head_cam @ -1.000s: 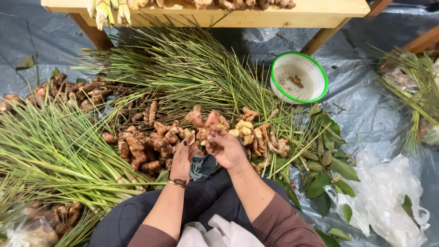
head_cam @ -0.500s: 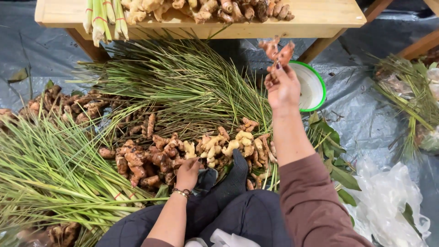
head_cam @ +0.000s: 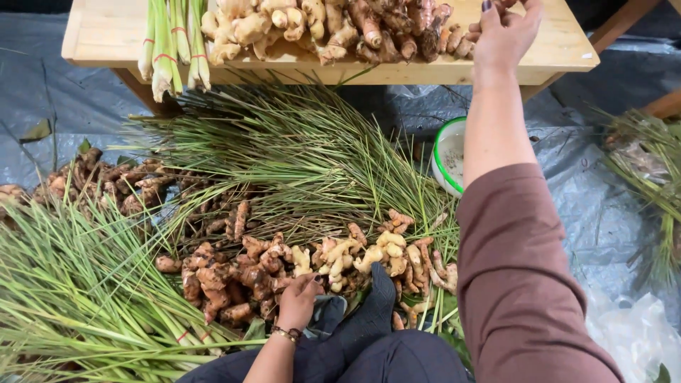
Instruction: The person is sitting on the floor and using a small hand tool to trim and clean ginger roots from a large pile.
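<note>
On the wooden table (head_cam: 106, 35), the right hand (head_cam: 505, 32) rests open beside piled ginger (head_cam: 340, 28); the left hand (head_cam: 298, 301) (fingers curled) touches ginger roots (head_cam: 269, 266) below.

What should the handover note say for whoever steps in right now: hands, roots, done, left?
Right hand: stretched up over the wooden table, at the edge of the root pile there; whether it holds a piece, can't tell.
Left hand: down on the floor pile of roots, fingers in among them.
Done: a heap of roots on the table, beside lemongrass bundles.
Left: the floor pile, plus more roots at far left.
</note>
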